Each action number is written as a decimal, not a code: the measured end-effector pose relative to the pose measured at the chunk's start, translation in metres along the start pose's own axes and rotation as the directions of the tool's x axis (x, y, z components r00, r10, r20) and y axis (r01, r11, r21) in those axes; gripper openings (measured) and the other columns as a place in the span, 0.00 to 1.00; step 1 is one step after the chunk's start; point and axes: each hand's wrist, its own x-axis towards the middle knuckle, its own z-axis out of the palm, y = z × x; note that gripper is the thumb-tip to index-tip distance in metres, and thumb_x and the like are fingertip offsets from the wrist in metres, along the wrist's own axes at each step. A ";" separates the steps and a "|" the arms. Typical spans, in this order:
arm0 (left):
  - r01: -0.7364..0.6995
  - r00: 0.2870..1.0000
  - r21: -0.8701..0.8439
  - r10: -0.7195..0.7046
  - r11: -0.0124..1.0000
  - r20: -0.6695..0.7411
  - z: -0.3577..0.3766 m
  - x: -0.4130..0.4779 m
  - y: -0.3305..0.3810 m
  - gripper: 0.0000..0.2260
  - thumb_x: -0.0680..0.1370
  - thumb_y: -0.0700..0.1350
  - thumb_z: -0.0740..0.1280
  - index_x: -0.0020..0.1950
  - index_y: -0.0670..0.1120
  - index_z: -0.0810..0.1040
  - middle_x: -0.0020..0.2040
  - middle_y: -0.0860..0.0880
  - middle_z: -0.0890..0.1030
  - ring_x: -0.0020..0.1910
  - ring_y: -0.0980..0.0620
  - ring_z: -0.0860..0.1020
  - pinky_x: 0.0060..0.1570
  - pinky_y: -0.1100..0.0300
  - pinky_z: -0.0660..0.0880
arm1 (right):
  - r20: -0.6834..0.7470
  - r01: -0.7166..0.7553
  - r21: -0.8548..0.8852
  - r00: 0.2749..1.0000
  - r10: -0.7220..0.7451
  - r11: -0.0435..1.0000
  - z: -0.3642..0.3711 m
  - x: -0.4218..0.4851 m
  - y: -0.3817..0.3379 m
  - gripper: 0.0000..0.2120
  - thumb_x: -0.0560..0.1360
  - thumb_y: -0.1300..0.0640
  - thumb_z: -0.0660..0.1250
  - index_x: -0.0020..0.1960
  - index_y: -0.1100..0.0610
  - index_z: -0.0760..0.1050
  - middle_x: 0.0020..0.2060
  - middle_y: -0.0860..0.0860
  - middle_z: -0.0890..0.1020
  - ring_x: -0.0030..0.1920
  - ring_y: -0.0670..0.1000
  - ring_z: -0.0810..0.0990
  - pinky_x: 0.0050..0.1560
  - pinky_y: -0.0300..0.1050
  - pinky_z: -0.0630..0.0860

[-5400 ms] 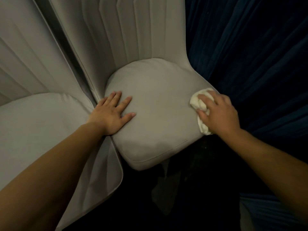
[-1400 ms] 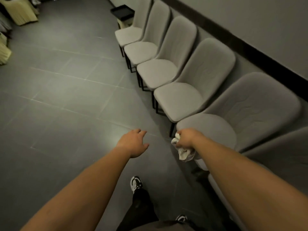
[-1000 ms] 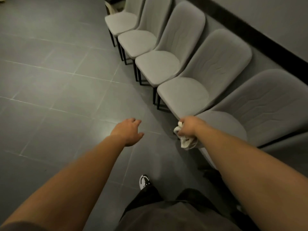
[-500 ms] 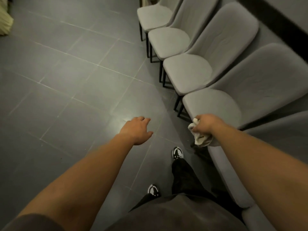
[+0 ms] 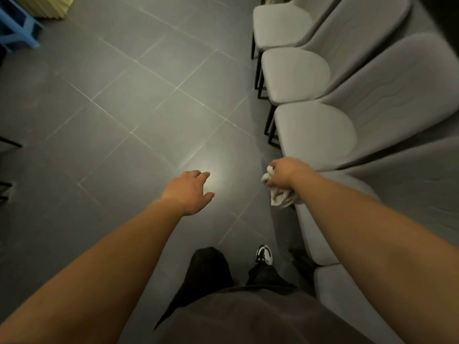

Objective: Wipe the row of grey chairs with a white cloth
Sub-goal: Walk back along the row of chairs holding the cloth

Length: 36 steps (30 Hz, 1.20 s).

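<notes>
Clutching white cloth (image 5: 279,196), right hand (image 5: 283,173) hovers beside seat edge of grey chairs (image 5: 315,132); left hand (image 5: 190,192) slack, empty. Risk: bunched cloth wipes narrowly, skips patches.

Floor (image 5: 119,112): dark grey square tiles, pale grout lines (image 5: 154,73) running diagonally across the view. Dim overall, with one soft bright light patch (image 5: 213,181) on the tiles near centre. Far left corner: blue frame (image 5: 18,28), looks like a stool or small table, partly cut off. Just right of it, pale yellow pleated fabric (image 5: 53,7) reaching the floor. Left edge: dark bars (image 5: 7,145), can't tell what they are.
</notes>
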 end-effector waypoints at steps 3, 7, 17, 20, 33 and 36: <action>0.036 0.999 -0.006 -0.035 0.999 0.024 -0.021 0.029 -0.026 0.31 0.82 0.61 0.59 0.82 0.51 0.57 0.79 0.46 0.63 0.77 0.44 0.63 0.72 0.46 0.66 | 0.038 0.032 -0.021 0.999 -0.031 0.999 -0.028 0.038 -0.021 0.15 0.73 0.44 0.69 0.56 0.51 0.77 0.53 0.53 0.81 0.51 0.56 0.79 0.48 0.46 0.74; 0.026 1.000 0.005 -0.026 1.000 -0.011 -0.061 0.096 -0.063 0.31 0.82 0.61 0.59 0.82 0.50 0.57 0.79 0.46 0.64 0.77 0.44 0.63 0.72 0.47 0.66 | -0.010 0.048 -0.025 0.999 -0.049 0.999 -0.075 0.091 -0.049 0.18 0.74 0.45 0.69 0.60 0.52 0.77 0.55 0.53 0.80 0.55 0.57 0.79 0.53 0.49 0.76; -0.087 0.995 0.031 0.088 0.996 -0.052 -0.191 0.274 -0.153 0.31 0.83 0.61 0.59 0.82 0.49 0.57 0.79 0.46 0.64 0.77 0.43 0.63 0.72 0.46 0.66 | -0.071 -0.111 0.080 0.991 0.117 0.991 -0.196 0.225 -0.100 0.20 0.70 0.44 0.69 0.60 0.48 0.76 0.51 0.52 0.81 0.51 0.56 0.79 0.50 0.48 0.76; -0.109 0.993 0.040 0.111 0.993 -0.043 -0.220 0.321 -0.168 0.31 0.82 0.61 0.59 0.82 0.49 0.57 0.79 0.45 0.64 0.77 0.43 0.63 0.72 0.45 0.66 | -0.065 -0.121 0.089 0.990 0.126 0.989 -0.223 0.263 -0.103 0.19 0.69 0.43 0.68 0.58 0.48 0.77 0.50 0.52 0.81 0.49 0.57 0.79 0.49 0.48 0.76; -0.067 0.997 0.058 0.068 0.996 -0.023 -0.382 0.564 -0.173 0.31 0.82 0.61 0.59 0.82 0.50 0.57 0.79 0.46 0.64 0.78 0.44 0.62 0.73 0.46 0.65 | 0.005 -0.115 0.099 0.993 0.115 0.988 -0.402 0.499 -0.053 0.22 0.70 0.43 0.71 0.63 0.48 0.76 0.55 0.52 0.81 0.52 0.56 0.79 0.54 0.49 0.78; -0.070 0.993 0.008 0.071 0.998 -0.095 -0.433 0.620 -0.169 0.30 0.83 0.60 0.59 0.81 0.49 0.58 0.79 0.45 0.64 0.77 0.43 0.62 0.73 0.45 0.65 | -0.044 -0.102 0.034 0.994 0.104 0.994 -0.460 0.553 -0.043 0.23 0.71 0.43 0.69 0.65 0.48 0.75 0.58 0.53 0.80 0.56 0.58 0.79 0.54 0.49 0.77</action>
